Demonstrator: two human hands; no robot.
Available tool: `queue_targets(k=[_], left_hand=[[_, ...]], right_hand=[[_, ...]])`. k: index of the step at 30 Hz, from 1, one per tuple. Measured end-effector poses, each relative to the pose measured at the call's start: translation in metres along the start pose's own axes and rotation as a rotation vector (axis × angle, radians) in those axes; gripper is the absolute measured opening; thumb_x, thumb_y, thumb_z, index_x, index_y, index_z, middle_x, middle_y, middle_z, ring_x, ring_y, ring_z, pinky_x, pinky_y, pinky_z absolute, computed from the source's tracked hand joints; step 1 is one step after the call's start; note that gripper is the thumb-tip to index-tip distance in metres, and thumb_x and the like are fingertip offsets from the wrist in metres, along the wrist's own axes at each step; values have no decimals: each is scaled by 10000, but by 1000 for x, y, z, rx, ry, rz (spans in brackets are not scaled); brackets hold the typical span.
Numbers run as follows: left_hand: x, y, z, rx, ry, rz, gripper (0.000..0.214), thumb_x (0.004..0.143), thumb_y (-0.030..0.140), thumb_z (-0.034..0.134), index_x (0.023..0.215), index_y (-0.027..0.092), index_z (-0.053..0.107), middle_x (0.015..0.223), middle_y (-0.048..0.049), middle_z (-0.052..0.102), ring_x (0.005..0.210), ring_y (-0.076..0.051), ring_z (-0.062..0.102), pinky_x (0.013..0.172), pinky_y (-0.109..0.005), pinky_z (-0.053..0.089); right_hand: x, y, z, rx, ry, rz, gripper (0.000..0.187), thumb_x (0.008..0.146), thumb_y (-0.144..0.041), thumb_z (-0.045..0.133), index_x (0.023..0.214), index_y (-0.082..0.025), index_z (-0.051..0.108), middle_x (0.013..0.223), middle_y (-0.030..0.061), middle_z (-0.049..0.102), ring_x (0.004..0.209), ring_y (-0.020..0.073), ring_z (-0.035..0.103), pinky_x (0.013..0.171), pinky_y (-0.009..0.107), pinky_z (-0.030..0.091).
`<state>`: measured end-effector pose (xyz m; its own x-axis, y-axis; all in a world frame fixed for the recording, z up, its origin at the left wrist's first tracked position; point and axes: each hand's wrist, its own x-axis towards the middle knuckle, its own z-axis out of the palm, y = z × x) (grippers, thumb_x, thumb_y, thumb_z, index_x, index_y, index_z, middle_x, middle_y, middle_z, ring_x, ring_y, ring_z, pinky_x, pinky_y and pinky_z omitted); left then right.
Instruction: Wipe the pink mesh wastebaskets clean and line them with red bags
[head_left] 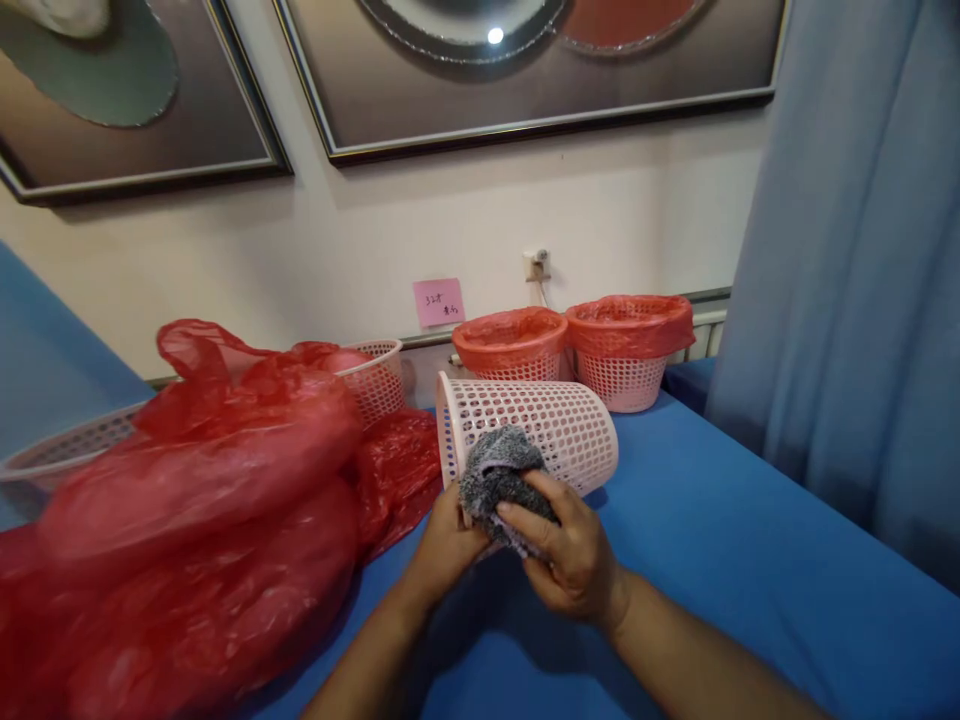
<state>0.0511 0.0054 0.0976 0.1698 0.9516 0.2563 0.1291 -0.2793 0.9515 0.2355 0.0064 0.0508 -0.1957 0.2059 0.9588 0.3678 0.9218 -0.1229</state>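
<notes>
A pale pink perforated plastic wastebasket [562, 425] lies tipped on its side over the blue surface, its open rim facing left. My left hand [448, 540] is closed at the near side of that rim, its fingers partly hidden behind a cloth. In my right hand [574, 555] a grey fuzzy cloth [499, 470] is bunched up, pressed against the basket near its rim. The fingers of the right hand curl around the cloth.
Red plastic bags [217, 500] heap up on the left, beside another wastebasket [382, 380]. Two wastebaskets with red liners, one left [510, 340] and one right [630, 350], stand by the wall. A blue curtain [840, 250] hangs at right above the blue-covered table [750, 560].
</notes>
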Motion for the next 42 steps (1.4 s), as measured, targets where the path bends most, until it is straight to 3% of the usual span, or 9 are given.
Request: queue_targets(k=[4, 12, 15, 24, 28, 31, 35, 38, 42], left_hand=[[-5, -17, -1, 18, 4, 34, 591, 844, 597, 775, 1203, 128, 759, 1152, -151, 797, 1122, -331, 738, 1035, -446, 579], [-23, -63, -9, 284, -64, 266, 403, 1019, 399, 583, 1346, 208, 720, 1305, -135, 756, 1211, -303, 715, 1103, -454, 550], [-22, -61, -9, 325, -83, 316, 407, 1031, 362, 554, 1391, 223, 685, 1329, -127, 741, 1213, -293, 708, 1093, -442, 553], [-20, -66, -8, 387, -48, 346, 360, 1003, 483, 574, 1057, 191, 777, 1045, -107, 787, 952, -266, 720, 939, -404, 586], [-19, -62, -6, 351, -30, 298, 360, 1026, 420, 556, 1244, 201, 741, 1215, -122, 762, 1139, -286, 700, 1068, -438, 537], [-19, -58, -5, 349, -45, 306, 393, 1036, 381, 540, 1359, 219, 697, 1301, -119, 742, 1205, -289, 689, 1117, -457, 515], [-19, -58, -4, 375, -73, 332, 423, 1027, 361, 555, 1413, 229, 667, 1338, -119, 731, 1243, -297, 678, 1124, -468, 516], [-19, -60, -5, 369, -58, 327, 391, 1028, 363, 554, 1358, 220, 707, 1328, -117, 739, 1258, -302, 674, 1128, -470, 515], [-18, -61, -6, 374, -70, 314, 394, 1030, 347, 541, 1366, 210, 694, 1318, -121, 740, 1266, -299, 668, 1130, -466, 512]], right_hand=[[-5, 35, -3, -189, 115, 174, 641, 827, -62, 547, 1426, -280, 610, 1478, 119, 536, 1335, 287, 587, 1097, 498, 548], [-15, 116, -22, -231, 473, 1001, 579, 775, -263, 595, 1345, -198, 675, 1276, 125, 670, 1197, 306, 655, 1128, 542, 489], [-15, 101, -13, -180, 450, 918, 564, 800, -272, 611, 1356, -192, 663, 1287, 128, 670, 1220, 302, 647, 1139, 541, 478], [-16, 0, 13, 34, -42, 76, 680, 801, -74, 568, 1452, -274, 568, 1534, 113, 460, 1351, 269, 580, 1069, 427, 569], [-20, 42, 10, -104, 116, 289, 612, 807, -85, 563, 1384, -278, 631, 1487, 108, 532, 1372, 284, 568, 1115, 487, 529], [-27, 95, 1, -188, 368, 762, 519, 787, -194, 604, 1296, -234, 701, 1371, 116, 637, 1287, 312, 624, 1121, 530, 503], [-37, 137, -7, 71, 556, 1303, 665, 710, -267, 637, 1363, -143, 652, 1038, 99, 761, 952, 296, 739, 910, 483, 612], [-37, 132, -1, 8, 545, 1252, 660, 724, -285, 640, 1368, -139, 652, 1159, 127, 737, 1065, 318, 718, 1018, 539, 559], [-25, 87, 9, -156, 402, 763, 521, 830, -234, 617, 1348, -217, 670, 1399, 130, 614, 1332, 305, 595, 1173, 536, 452]])
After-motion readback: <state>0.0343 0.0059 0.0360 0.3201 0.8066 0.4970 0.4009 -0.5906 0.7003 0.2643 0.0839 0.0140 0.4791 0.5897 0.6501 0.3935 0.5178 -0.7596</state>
